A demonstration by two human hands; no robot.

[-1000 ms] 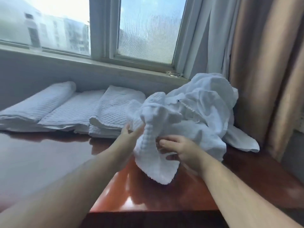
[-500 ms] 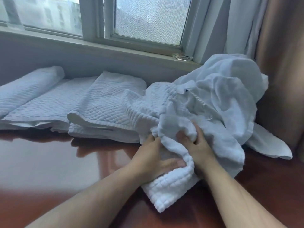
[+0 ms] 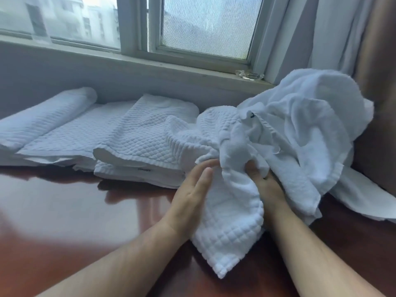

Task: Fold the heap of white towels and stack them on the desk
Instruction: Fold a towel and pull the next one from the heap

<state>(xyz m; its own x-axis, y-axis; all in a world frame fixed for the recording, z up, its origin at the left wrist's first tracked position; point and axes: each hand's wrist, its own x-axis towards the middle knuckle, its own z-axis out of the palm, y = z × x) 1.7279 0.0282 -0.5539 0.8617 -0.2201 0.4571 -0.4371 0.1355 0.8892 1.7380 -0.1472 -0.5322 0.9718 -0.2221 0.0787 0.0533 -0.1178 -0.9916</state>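
Table (image 3: 64, 211): glossy, below the window; folded towels (image 3: 145, 142) set left.
Left grip (image 3: 192, 189): flat-fingered, steadying waffle towel (image 3: 227, 228).
Right grip (image 3: 265, 185): clenched on it, likely freeing it from heap (image 3: 310, 125).

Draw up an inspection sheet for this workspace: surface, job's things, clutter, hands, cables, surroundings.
Surface: glossy reddish-brown desk, reflecting the window light.
Job's things: heap of white towels at the right rear against the curtain; one waffle towel reaches from the heap toward the front, with its corner on the desk; folded towels overlap in a row at the left along the wall.
Clutter: small clear glass object on the sill; cannot tell what it is.
Hands: left hand rests against the waffle towel with fairly straight fingers; right hand grips it, partly covered by cloth.
Cables: nothing seen.
Surroundings: window behind, white curtain and brown curtain at right.
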